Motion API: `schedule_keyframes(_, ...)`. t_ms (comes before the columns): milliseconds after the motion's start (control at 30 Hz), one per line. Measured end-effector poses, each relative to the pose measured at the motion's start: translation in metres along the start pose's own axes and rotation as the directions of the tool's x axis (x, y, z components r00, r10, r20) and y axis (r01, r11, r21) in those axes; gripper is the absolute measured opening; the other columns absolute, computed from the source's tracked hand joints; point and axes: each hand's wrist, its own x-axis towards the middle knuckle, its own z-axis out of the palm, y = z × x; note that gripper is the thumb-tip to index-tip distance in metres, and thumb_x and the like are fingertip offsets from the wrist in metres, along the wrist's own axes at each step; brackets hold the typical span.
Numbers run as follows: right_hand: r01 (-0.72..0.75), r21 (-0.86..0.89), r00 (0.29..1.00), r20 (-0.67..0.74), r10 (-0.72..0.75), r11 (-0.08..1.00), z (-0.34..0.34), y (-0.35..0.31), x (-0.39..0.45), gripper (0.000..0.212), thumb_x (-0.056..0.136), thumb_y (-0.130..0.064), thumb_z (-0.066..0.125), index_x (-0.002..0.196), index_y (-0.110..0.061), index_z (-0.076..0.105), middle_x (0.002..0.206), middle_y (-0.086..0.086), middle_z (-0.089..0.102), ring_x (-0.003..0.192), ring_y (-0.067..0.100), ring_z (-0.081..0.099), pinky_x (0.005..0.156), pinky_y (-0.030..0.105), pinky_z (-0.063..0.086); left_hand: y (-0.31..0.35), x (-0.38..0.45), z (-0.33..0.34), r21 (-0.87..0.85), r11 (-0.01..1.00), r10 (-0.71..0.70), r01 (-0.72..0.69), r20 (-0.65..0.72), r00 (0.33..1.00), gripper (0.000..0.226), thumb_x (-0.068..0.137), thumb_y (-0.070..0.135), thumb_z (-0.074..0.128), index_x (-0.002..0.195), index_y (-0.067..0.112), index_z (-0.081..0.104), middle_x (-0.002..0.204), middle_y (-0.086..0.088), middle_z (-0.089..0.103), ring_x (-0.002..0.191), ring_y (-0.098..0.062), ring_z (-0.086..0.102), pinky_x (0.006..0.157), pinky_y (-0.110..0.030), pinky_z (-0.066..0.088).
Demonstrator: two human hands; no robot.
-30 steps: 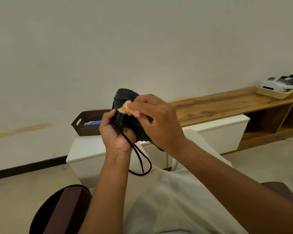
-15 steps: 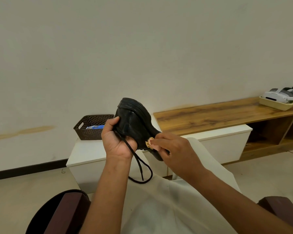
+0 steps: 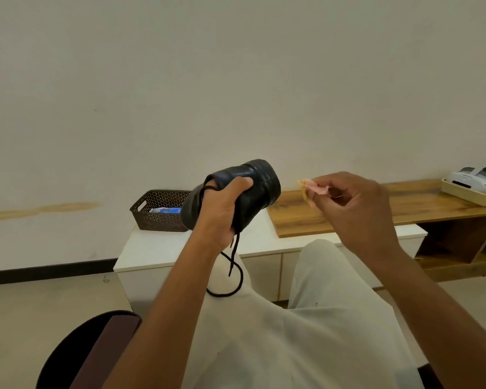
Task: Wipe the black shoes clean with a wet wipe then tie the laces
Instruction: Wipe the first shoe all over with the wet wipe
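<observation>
An open gap lies between the black shoe (image 3: 233,192), held up in the left hand (image 3: 222,209), and the right hand (image 3: 357,209) pinching the wipe (image 3: 313,188). Loose laces (image 3: 232,265) dangle below the shoe over the lap. On the white tabletop (image 3: 163,248), the brown basket (image 3: 157,211) blocks the far left corner; its front edge lies bare.

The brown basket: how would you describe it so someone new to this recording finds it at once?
Start at the low white cabinet against the wall, in front of the seated person. On its left rear corner stands the brown basket, just left of the black shoe held in the left hand. It alone has perforated walls, a handle cutout and a blue packet inside.
</observation>
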Motion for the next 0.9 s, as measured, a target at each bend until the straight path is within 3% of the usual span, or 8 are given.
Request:
schedule_keyframes(133, 0.035, -0.019, 0.999, 0.008, -0.035, 0.999, 0.009, -0.004, 0.018, 0.013, 0.093, -0.027, 0.077, 0.104, -0.022, 0.08, 0.089, -0.012, 0.075, 0.078, 0.003, 0.07, 0.072, 0.012, 0.055, -0.002, 0.016, 0.003, 0.407, 0.912, 0.048, -0.056, 0.031, 0.998, 0.032, 0.082, 0.026, 0.072, 0.108, 0.025, 0.054, 0.108, -0.002, 0.063, 0.1, -0.022, 0.063, 0.086, -0.04, 0.056)
schedule_keyframes(233, 0.0, -0.007, 0.999, 0.054, 0.0, 1.0, 0.031, 0.006, 0.032, 0.01, 0.092, -0.025, 0.078, 0.101, -0.022, 0.081, 0.086, -0.012, 0.075, 0.078, 0.005, 0.071, 0.072, 0.017, 0.057, -0.009, 0.034, 0.006, 0.536, 0.84, 0.079, -0.08, 0.025, 0.997, 0.032, 0.083, 0.028, 0.069, 0.108, 0.026, 0.05, 0.101, 0.005, 0.06, 0.094, -0.016, 0.061, 0.074, -0.027, 0.053)
schedule_keyframes(333, -0.022, 0.015, 0.996, 0.091, 0.021, 1.0, 0.051, 0.019, 0.048, 0.008, 0.092, -0.026, 0.078, 0.098, -0.023, 0.081, 0.084, -0.016, 0.074, 0.077, 0.002, 0.069, 0.067, 0.012, 0.053, -0.02, 0.052, 0.006, 0.632, 0.77, 0.074, -0.089, 0.05, 0.996, 0.024, 0.085, 0.026, 0.067, 0.101, 0.028, 0.048, 0.092, 0.01, 0.055, 0.085, -0.008, 0.057, 0.064, -0.019, 0.046)
schedule_keyframes(533, -0.133, 0.09, 0.985, 0.126, 0.122, 0.987, 0.085, 0.048, 0.066, 0.005, 0.091, -0.024, 0.078, 0.092, -0.024, 0.082, 0.077, -0.018, 0.074, 0.07, 0.002, 0.068, 0.06, 0.008, 0.044, -0.043, 0.084, 0.0, 0.909, 0.401, -0.103, -0.114, 0.168, 0.98, 0.031, 0.085, 0.03, 0.065, 0.109, 0.016, 0.049, 0.09, -0.002, 0.059, 0.083, -0.016, 0.06, 0.069, -0.024, 0.052)
schedule_keyframes(600, -0.166, 0.101, 0.978, 0.14, 0.152, 0.981, 0.094, 0.061, 0.07, 0.007, 0.092, -0.024, 0.076, 0.089, -0.024, 0.082, 0.075, -0.015, 0.074, 0.067, 0.004, 0.067, 0.058, 0.009, 0.042, -0.051, 0.096, -0.002, 0.956, 0.264, -0.156, -0.131, 0.176, 0.972, 0.034, 0.085, 0.033, 0.065, 0.111, 0.015, 0.051, 0.093, -0.001, 0.058, 0.087, -0.016, 0.059, 0.076, -0.028, 0.052)
schedule_keyframes(733, -0.234, 0.108, 0.963, 0.164, 0.215, 0.966, 0.106, 0.09, 0.077, 0.01, 0.094, -0.023, 0.074, 0.086, -0.026, 0.08, 0.076, -0.013, 0.074, 0.069, 0.006, 0.066, 0.06, 0.014, 0.043, -0.067, 0.122, -0.003, 0.967, -0.046, -0.205, -0.249, 0.235, 0.95, 0.027, 0.083, 0.04, 0.061, 0.093, 0.016, 0.059, 0.084, -0.002, 0.063, 0.08, -0.018, 0.061, 0.078, -0.033, 0.055)
schedule_keyframes(900, -0.296, 0.079, 0.944, 0.174, 0.279, 0.952, 0.123, 0.127, 0.093, 0.009, 0.094, -0.031, 0.075, 0.091, -0.025, 0.081, 0.079, -0.012, 0.075, 0.077, 0.008, 0.07, 0.067, 0.024, 0.053, -0.086, 0.158, -0.006, 0.922, -0.157, -0.233, -0.354, 0.314, 0.92, 0.022, 0.087, 0.039, 0.056, 0.085, 0.017, 0.061, 0.078, 0.001, 0.062, 0.075, -0.016, 0.058, 0.075, -0.028, 0.051)
